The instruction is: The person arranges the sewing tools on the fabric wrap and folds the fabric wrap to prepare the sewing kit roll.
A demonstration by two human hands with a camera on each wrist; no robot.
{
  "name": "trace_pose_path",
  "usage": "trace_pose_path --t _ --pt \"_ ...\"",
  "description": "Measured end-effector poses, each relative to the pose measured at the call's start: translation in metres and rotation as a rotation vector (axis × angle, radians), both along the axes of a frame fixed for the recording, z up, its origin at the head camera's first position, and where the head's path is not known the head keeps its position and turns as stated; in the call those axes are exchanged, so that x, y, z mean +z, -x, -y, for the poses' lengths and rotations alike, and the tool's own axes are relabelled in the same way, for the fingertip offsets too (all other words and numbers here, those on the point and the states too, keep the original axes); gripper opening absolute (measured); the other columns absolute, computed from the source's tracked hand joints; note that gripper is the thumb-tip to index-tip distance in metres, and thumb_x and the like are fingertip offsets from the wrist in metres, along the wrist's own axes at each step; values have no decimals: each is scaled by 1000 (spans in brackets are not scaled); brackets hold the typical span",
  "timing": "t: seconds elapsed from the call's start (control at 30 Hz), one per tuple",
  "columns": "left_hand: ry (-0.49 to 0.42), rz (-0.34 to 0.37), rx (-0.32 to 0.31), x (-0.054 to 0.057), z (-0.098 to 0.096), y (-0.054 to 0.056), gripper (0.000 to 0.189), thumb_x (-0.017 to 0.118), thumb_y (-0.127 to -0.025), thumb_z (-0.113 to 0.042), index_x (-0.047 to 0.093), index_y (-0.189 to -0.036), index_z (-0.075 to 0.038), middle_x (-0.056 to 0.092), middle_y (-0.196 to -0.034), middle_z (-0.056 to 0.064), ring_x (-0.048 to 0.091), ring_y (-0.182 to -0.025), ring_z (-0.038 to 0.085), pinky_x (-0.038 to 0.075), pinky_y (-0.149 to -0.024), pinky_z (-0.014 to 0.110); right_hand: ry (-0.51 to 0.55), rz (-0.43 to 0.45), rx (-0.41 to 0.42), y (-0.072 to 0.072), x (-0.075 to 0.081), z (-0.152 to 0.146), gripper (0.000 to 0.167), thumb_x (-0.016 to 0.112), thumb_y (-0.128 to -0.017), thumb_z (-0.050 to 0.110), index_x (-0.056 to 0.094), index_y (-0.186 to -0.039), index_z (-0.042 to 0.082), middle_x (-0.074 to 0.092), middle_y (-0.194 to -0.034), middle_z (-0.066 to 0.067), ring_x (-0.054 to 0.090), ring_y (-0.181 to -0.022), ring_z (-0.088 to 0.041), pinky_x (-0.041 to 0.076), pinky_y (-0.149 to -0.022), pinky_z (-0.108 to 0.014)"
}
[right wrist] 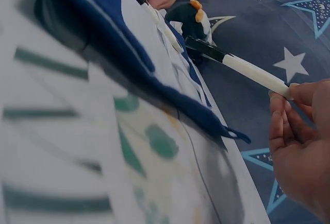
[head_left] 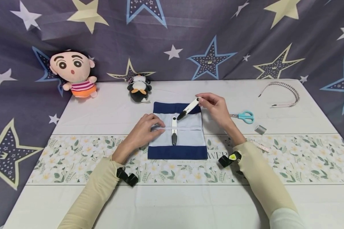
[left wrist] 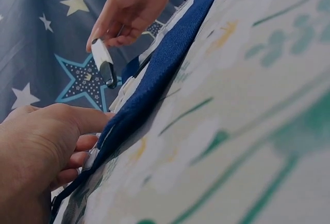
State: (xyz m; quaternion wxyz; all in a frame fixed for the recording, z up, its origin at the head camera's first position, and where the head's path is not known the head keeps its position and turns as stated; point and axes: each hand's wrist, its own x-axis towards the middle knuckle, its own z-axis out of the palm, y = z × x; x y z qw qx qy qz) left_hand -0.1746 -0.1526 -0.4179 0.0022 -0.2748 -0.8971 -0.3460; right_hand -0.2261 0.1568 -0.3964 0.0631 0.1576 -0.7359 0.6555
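Note:
A fabric case, pale blue inside with navy bands at both ends, lies open on the table. Across its middle runs a pale strap, over a slim white tool with a black end. At the case's left edge, my left hand grips the cloth, thumb and fingers on either side of the strap's end. Above the case's upper right part, my right hand pinches a second slim white tool by its upper end. This one's black end points down-left, close to the first tool.
Blue-handled scissors, a grey thread spool and a small pale strip lie right of the case. A headband is at the back right. A penguin toy and a doll sit along the back.

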Motion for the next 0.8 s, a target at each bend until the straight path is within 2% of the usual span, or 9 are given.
trace_pose_path --t 0.2,0.33,0.43,0.53,0.57,0.63,0.73,0.8 --pt "3 -15 -4 0 -1 0 11 74 -98 -17 77 -107 -12 62 -115 6 51 -103 26 43 -90 45 -9 1 57 2 1 13 24 62 -104 5 70 -122 -9 69 -103 -20 67 -89 -18 55 -87 -40" --pt "1 -18 -4 1 -2 0 11 74 -98 -17 78 -107 -12 63 -115 6 50 -101 25 42 -88 44 -20 9 83 2 2 22 23 61 -104 4 70 -123 -8 70 -103 -20 66 -91 -29 54 -87 -45" --pt "1 -21 -3 1 -2 0 10 74 -98 -16 78 -106 -12 63 -114 6 50 -102 25 42 -88 43 -36 13 104 3 2 28 24 61 -105 4 70 -124 -7 69 -101 -19 65 -93 -38 54 -87 -46" --pt "2 -23 -5 0 -3 1 9 74 -98 -16 78 -105 -12 63 -114 5 51 -102 25 42 -88 44 -52 9 126 5 0 34 24 60 -105 5 70 -124 -6 68 -100 -21 62 -93 -44 53 -81 -39" --pt "1 -23 -6 0 -3 1 8 74 -98 -16 77 -104 -12 63 -113 5 51 -102 25 42 -88 44 -62 9 131 6 0 35 24 60 -106 6 71 -124 -5 68 -100 -21 61 -92 -45 52 -77 -36" --pt "0 -24 -8 0 -3 1 8 74 -98 -16 77 -104 -12 63 -113 5 51 -101 25 42 -88 43 -73 6 143 6 1 38 24 59 -106 6 71 -125 -5 69 -101 -22 60 -92 -46 50 -75 -37" --pt "-3 -26 -7 0 -3 1 7 74 -97 -15 77 -102 -11 63 -112 5 51 -100 25 43 -87 43 -99 -3 157 8 3 42 25 58 -107 8 71 -126 -3 70 -110 -23 61 -94 -44 50 -79 -40" --pt "-6 -30 -7 0 -4 1 7 75 -97 -15 77 -102 -11 63 -112 5 52 -101 25 43 -88 43 -124 -14 159 9 5 44 25 58 -107 8 72 -126 -2 70 -117 -23 60 -90 -41 50 -81 -44"
